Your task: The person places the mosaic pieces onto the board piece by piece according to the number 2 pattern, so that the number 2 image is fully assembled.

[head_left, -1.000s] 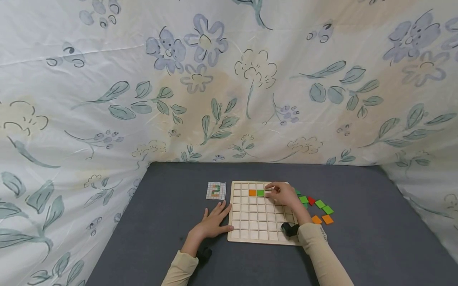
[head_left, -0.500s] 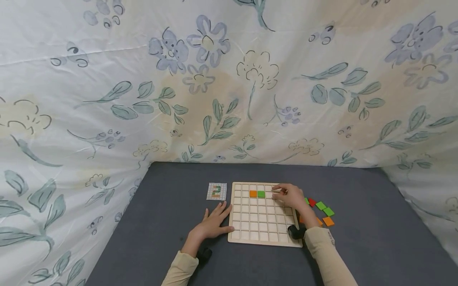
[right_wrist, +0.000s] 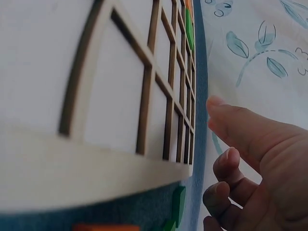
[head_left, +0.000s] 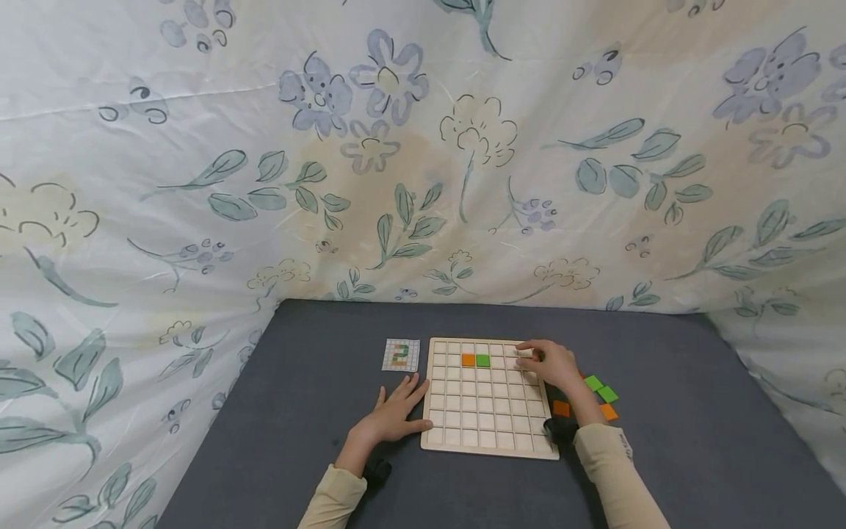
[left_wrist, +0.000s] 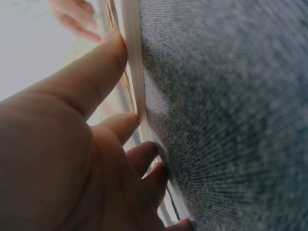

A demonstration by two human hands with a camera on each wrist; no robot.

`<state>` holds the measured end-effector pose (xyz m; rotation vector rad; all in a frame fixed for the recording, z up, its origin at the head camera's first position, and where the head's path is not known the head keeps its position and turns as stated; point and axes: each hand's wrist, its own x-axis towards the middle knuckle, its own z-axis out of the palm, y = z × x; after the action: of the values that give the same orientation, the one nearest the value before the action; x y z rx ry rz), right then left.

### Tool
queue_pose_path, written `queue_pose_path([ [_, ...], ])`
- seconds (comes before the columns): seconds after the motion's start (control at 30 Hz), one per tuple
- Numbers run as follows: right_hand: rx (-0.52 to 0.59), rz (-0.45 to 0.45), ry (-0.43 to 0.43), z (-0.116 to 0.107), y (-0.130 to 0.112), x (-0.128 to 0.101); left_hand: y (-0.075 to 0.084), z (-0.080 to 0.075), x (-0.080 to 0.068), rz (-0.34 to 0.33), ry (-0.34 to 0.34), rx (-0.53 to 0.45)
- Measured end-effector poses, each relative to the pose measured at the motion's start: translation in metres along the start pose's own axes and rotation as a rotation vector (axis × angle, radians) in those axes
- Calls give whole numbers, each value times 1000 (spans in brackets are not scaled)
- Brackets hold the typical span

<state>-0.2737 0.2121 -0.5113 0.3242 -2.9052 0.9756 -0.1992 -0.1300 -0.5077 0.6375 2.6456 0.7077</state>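
While the wooden grid board (head_left: pixel 485 404) was positioned flat on the dark worktop (head_left: pixel 297 382), its left edge was contacted by the left hand (head_left: pixel 390 417). The fingers of this hand were spread, and its thumb was placed at the lower part of that edge. The right hand (head_left: pixel 552 364) was held at the board's upper right corner; its thumb and index fingertip were parted, and the remaining fingers were bent loosely. Whether the board was touched by this hand could not be determined.

In adjacent cells of an upper row, an orange tile (head_left: pixel 468 360) and a green tile (head_left: pixel 483 361) were seated, the orange one to the left. A small printed card (head_left: pixel 400 355) with a coloured grid pattern was laid just beside the board's upper left corner. To the right of the board, loose green tiles (head_left: pixel 606 394) and loose orange tiles (head_left: pixel 561 408) were scattered, some partly hidden by the right forearm. Both forearms were covered by beige sleeves (head_left: pixel 617 474). The worktop was backed by floral cloth (head_left: pixel 529 184).
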Motion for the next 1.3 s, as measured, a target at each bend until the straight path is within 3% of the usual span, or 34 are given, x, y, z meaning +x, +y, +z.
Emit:
queue_pose_path([
  [0.83, -70, 108, 20, -21, 20, -5, 1, 0, 0, -7, 6, 3],
  [1.13, -62, 165, -13, -23, 28, -7, 1, 1, 1, -11, 5, 8],
  [1.3, -55, 175, -35, -23, 32, -7, -2, 1, 0, 16, 13, -43],
])
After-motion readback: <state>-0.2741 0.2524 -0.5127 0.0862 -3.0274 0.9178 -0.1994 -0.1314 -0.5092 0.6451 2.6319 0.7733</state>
